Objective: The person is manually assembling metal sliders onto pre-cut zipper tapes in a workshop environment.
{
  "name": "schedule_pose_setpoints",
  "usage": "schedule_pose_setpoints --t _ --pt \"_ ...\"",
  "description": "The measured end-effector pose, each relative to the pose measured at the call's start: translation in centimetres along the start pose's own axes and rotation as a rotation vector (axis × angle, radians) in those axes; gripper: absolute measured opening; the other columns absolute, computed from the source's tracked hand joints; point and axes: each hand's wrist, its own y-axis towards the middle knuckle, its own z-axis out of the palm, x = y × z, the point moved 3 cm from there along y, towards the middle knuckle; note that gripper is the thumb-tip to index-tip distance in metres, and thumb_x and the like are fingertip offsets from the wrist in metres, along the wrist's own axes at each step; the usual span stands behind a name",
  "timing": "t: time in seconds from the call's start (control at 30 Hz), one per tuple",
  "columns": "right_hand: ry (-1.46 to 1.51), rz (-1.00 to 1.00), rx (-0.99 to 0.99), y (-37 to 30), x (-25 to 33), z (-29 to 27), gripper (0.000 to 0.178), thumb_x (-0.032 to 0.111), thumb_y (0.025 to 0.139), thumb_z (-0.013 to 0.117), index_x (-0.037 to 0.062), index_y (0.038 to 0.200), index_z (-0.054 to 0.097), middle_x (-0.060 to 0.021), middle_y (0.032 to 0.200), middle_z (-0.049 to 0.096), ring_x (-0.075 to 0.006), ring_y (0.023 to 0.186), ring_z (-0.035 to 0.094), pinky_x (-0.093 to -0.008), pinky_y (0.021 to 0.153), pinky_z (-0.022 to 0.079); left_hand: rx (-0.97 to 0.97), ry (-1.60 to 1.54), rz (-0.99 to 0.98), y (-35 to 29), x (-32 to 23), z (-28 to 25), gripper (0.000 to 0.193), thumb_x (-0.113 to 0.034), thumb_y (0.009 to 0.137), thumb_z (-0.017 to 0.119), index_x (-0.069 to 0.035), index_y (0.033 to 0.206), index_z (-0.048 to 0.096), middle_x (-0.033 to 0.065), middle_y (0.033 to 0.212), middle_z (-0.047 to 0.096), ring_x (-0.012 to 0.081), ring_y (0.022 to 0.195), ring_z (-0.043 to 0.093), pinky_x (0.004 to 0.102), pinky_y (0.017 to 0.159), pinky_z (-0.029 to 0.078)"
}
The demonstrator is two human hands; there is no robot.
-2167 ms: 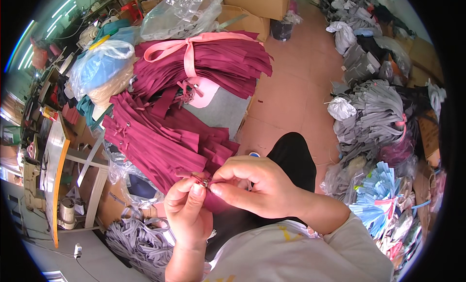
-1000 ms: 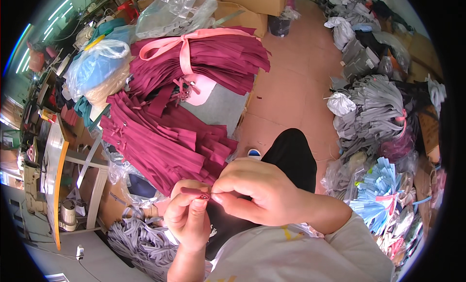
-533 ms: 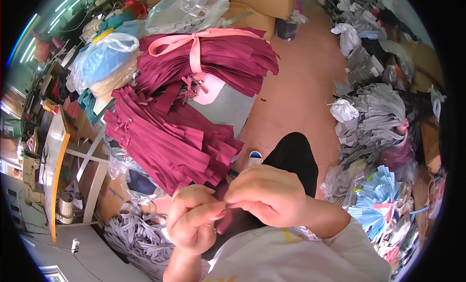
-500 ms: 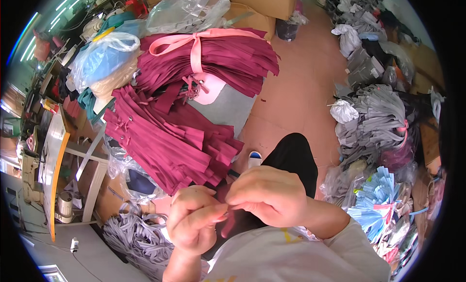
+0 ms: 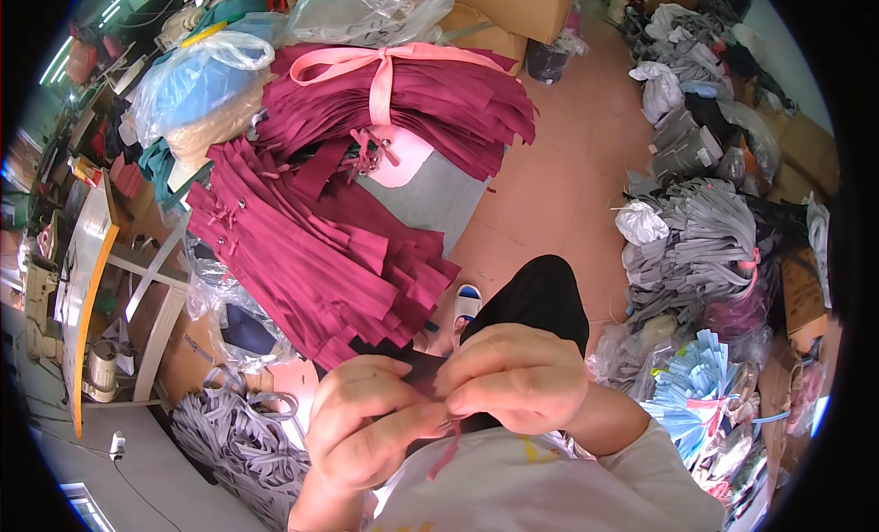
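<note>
Close in front of my chest, my left hand (image 5: 362,427) and my right hand (image 5: 517,376) meet fingertip to fingertip. Both pinch a maroon fabric strip (image 5: 446,457), whose narrow end dangles below the fingers; most of the strip is hidden by my hands. Just beyond them, a fanned pile of maroon fabric strips (image 5: 320,248) lies on a grey surface (image 5: 417,198), with small knotted ends and metal bits along its left side. Behind it is a thicker bundle of maroon strips (image 5: 458,102), tied with a pink ribbon (image 5: 380,92) in a bow.
Grey strip bundles (image 5: 691,244), a light blue bundle (image 5: 691,385) and plastic bags line the right side. Grey straps (image 5: 243,440) heap at lower left, below a table with an orange edge (image 5: 96,303). A blue-filled plastic bag (image 5: 188,97) and cardboard box (image 5: 517,5) stand farther back.
My right hand has turned, its fingers now more visible. The narrow strip end hangs farther right below the fingertips. The view has shifted slightly, and more of my sandalled foot shows.
</note>
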Motion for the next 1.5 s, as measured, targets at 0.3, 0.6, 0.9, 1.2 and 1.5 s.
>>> schedule_pose_setpoints --t 0.3,0.6,0.9,1.2,1.5 --pt "-0.016 -0.028 -0.014 0.0 -0.2 -0.4 0.025 -0.002 0.069 0.078 0.0004 0.092 0.072 -0.0111 0.083 0.068 -0.0239 0.065 0.065 -0.0306 0.057 0.052 0.048 0.008 0.006 -0.2 0.1 0.0 0.026 -0.015 0.068 0.075 -0.004 0.091 0.074 0.0063 0.087 0.060 0.0212 0.077 0.062 0.0399 0.073 0.059" --pt "0.092 0.038 -0.007 -0.1 -0.6 -0.5 0.023 -0.001 0.072 0.079 0.0014 0.093 0.071 -0.0106 0.084 0.069 -0.0221 0.069 0.066 -0.0299 0.059 0.052 0.043 0.024 0.016 -0.3 0.1 0.2 0.028 -0.014 0.065 0.077 -0.005 0.091 0.074 0.0048 0.088 0.061 0.0200 0.076 0.061 0.0394 0.073 0.059" --pt "0.295 0.203 -0.001 -0.4 -1.3 -0.5 0.019 0.000 0.079 0.077 0.0018 0.097 0.070 -0.0088 0.090 0.068 -0.0211 0.078 0.065 -0.0283 0.065 0.050 0.045 -0.048 -0.054 0.1 0.3 0.5 0.021 -0.010 0.075 0.078 -0.001 0.092 0.070 0.0090 0.094 0.065 0.0224 0.080 0.063 0.0354 0.070 0.056" --pt "0.391 0.678 -0.021 1.1 -0.7 -1.0 0.024 0.004 0.095 0.064 -0.0022 0.118 0.064 -0.0061 0.098 0.068 -0.0078 0.085 0.063 -0.0226 0.070 0.050 -0.258 -0.784 -0.718 -1.7 1.8 1.1 0.021 0.006 0.093 0.061 0.006 0.115 0.060 0.0148 0.113 0.066 0.0147 0.098 0.063 0.0272 0.087 0.050" --pt "0.116 0.411 0.134 2.0 -1.1 -1.2 0.024 0.001 0.091 0.065 0.0010 0.116 0.067 -0.0086 0.090 0.066 -0.0167 0.074 0.063 -0.0280 0.062 0.047 -0.271 -0.841 -0.732 -1.4 1.6 0.8 0.019 0.010 0.090 0.061 0.009 0.109 0.060 0.0136 0.104 0.065 0.0156 0.087 0.065 0.0257 0.071 0.056"
